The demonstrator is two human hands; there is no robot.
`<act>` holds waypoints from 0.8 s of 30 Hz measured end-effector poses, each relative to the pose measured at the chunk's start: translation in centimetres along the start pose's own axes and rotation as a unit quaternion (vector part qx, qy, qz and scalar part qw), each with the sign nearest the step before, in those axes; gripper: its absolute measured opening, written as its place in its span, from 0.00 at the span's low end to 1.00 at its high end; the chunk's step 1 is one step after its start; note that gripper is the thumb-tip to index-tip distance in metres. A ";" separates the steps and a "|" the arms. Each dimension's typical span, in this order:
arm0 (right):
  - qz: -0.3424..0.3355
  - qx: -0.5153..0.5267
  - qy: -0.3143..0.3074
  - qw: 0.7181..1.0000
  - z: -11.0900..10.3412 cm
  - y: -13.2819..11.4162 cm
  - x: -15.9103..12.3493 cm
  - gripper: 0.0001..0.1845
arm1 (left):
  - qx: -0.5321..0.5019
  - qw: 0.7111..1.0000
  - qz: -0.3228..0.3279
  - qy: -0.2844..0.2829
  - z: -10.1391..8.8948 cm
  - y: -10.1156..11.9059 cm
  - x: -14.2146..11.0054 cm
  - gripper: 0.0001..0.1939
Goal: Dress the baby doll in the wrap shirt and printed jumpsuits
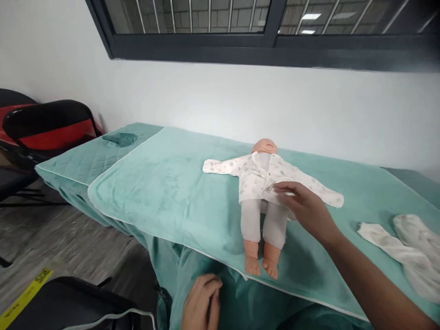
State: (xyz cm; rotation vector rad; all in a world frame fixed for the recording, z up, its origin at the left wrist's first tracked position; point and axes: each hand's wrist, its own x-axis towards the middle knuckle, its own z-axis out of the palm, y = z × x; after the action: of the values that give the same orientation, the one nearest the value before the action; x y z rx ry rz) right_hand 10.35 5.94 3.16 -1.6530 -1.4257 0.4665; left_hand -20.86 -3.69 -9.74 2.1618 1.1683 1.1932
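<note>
A baby doll (250, 222) lies on its back on the green bed cover, with its bare feet towards me. It wears a white patterned baby shirt (252, 181), its sleeves spread out to both sides. My right hand (305, 206) reaches in from the right, its fingers closed at the lower front of the shirt by the hem. The fingertips partly cover the cloth there. Below the bed's front edge, my left hand (202, 300) rests against the hanging green cloth. Its fingers are loosely curled together, and nothing shows in them.
White baby clothing (412, 252) lies crumpled on the bed at the right. The green cover (154, 183) stretches left to a quilted part with a hole. Black and red chairs (51, 128) stand at the far left, a black seat (75, 305) at the lower left. A white wall (172, 98) runs behind.
</note>
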 end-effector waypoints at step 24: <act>-0.046 -0.109 0.075 0.990 -1.0 3.2 6.1 0.14 | -0.079 0.995 0.049 -0.035 8.3 3.5 28.2 0.07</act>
State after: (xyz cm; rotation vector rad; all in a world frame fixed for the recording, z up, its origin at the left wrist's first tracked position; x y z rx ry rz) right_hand 14.67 11.39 2.67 -1.7450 -1.4738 0.1346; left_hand -4.24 17.85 1.92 2.1438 0.9152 1.1970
